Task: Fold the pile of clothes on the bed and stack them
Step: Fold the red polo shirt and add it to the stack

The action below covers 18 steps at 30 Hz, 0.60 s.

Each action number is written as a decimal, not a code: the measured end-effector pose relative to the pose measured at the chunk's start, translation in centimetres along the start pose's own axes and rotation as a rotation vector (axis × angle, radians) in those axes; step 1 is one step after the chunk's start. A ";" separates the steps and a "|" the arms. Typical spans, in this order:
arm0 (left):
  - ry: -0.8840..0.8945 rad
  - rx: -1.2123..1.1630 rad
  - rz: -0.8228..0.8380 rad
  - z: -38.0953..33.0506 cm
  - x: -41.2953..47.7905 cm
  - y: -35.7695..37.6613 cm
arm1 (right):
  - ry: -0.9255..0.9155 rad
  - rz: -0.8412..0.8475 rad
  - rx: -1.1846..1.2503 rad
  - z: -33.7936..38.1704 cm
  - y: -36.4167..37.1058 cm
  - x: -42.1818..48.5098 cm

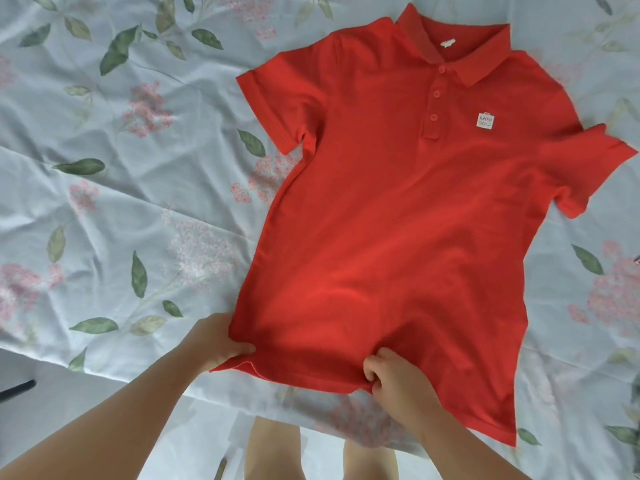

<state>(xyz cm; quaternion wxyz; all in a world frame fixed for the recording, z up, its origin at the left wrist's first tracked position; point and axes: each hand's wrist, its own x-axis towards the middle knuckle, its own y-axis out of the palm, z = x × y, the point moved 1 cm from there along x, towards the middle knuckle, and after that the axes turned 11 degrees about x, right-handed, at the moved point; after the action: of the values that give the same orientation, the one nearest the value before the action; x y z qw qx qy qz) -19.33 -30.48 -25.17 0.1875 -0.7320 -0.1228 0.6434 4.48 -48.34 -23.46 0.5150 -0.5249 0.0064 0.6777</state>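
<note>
Near edge of the bed: I see both hands on the shirt's hem, where the sheet drops over the side.
Hidden: the left hand's fingers are under the cloth; only its thumb shows, lying on top.
Left hand: grips the hem's left corner, thumb above and fingers beneath.
Right hand: fingers are curled tight, pinching a bunched fold near the middle of the hem. The fingertips are buried in the fold.
Cut off: both forearms leave at the bottom of the view, and the bed runs past every side of it.
Shirt: red polo, front up, spread flat on the bed. Its collar points to the far edge and its hem lies at the near edge, with the body slanting toward the bed's right side.
Sleeve: its tip reaches almost to the right limit of my view.
Patch: white, on the chest beside the buttons. I read "MINI"; the second line is too blurred.
Hard to make out: a dark bar on the floor off the bed's near left; I cannot tell what it is.
Legs: two bare legs below the near edge, partly veiled by the hanging sheet.
Bed as carrier: the shirt lies on its floral sheet.
</note>
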 end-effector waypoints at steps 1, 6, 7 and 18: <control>0.016 0.022 0.016 -0.1 0.2 -0.1 | 0.025 0.053 0.021 -0.3 0.0 0.2; 0.011 -0.197 -0.127 -2.8 1.8 -2.0 | 0.120 0.158 0.141 0.0 -2.8 2.3; 0.014 -0.253 -0.186 -3.8 2.3 -2.7 | 0.144 0.075 0.206 0.3 -3.8 3.1; -0.029 -1.117 -0.365 -16.1 9.8 -15.9 | 0.227 -0.589 0.683 1.4 -14.8 15.4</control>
<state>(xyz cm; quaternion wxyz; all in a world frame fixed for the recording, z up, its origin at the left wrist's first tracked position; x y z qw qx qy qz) -1.05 -13.94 -25.47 -0.1207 -0.6779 -0.5698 0.4485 15.19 -30.03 -26.01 0.8249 -0.3756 0.1363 0.3998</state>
